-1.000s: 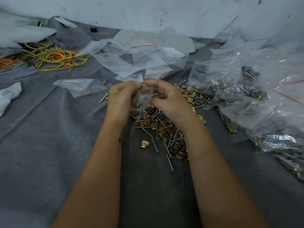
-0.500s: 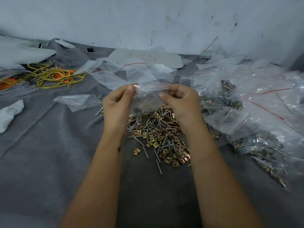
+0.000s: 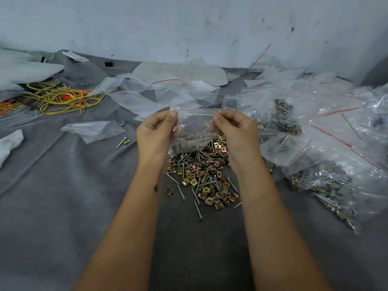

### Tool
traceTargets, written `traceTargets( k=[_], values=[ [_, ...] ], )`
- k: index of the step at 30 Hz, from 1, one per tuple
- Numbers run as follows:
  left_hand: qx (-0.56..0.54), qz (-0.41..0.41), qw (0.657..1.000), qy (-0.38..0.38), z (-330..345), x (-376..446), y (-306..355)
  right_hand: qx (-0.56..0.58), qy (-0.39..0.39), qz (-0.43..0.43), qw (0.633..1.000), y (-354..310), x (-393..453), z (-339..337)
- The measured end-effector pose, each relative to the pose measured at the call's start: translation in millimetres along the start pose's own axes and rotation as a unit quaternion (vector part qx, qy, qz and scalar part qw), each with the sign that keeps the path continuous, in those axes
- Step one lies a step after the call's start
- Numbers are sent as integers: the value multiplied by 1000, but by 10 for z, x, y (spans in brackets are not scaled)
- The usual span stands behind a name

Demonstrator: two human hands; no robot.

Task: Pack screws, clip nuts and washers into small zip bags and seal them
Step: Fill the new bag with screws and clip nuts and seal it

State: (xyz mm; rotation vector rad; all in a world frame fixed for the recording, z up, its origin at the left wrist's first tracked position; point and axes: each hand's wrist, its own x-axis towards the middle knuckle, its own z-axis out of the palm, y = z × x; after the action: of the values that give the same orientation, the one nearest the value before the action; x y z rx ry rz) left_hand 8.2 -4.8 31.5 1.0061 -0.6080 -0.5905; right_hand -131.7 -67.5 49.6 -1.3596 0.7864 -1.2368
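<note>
Clear zip bag held up over loose pile of screws and clip nuts; washers and hardware sit in bag bottom. We pinch top strip at both corners: left hand thumb and fingers clamped on left end, right hand same on right end. Filled bags heaped to right, empty bags behind, yellow-orange wires far left, all on grey cloth.

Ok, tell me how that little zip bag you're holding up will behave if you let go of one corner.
The zip bag is thin clear film, so it would probably flop and swing from whichever corner stays held. Both hands, left and right, pinch its top corners. The washers and other parts sagging in its bottom would likely slide toward the low side. Whether its strip is fully sealed is unclear, so parts might spill.
</note>
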Motion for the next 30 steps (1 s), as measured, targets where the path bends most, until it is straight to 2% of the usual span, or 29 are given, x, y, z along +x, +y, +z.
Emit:
traceTargets(
  k=[4,8,15,19,23,30],
  values=[
    [-20,0,1000,-9,-16,5,-38,1,13,3,1000,29,-2,-10],
    [6,19,1000,7,-6,8,-89,7,26,9,1000,78,-2,-15],
    [19,20,999,17,-17,-19,-204,17,9,23,1000,136,-27,5],
    [15,-7,1000,-19,-33,-51,-224,15,15,16,1000,150,-28,-6],
    [13,-2,1000,-26,-32,-62,-215,41,-2,30,999,173,-46,13],
    [12,-10,998,-57,-17,-90,-194,44,-5,4,999,208,-76,59]
  ],
)
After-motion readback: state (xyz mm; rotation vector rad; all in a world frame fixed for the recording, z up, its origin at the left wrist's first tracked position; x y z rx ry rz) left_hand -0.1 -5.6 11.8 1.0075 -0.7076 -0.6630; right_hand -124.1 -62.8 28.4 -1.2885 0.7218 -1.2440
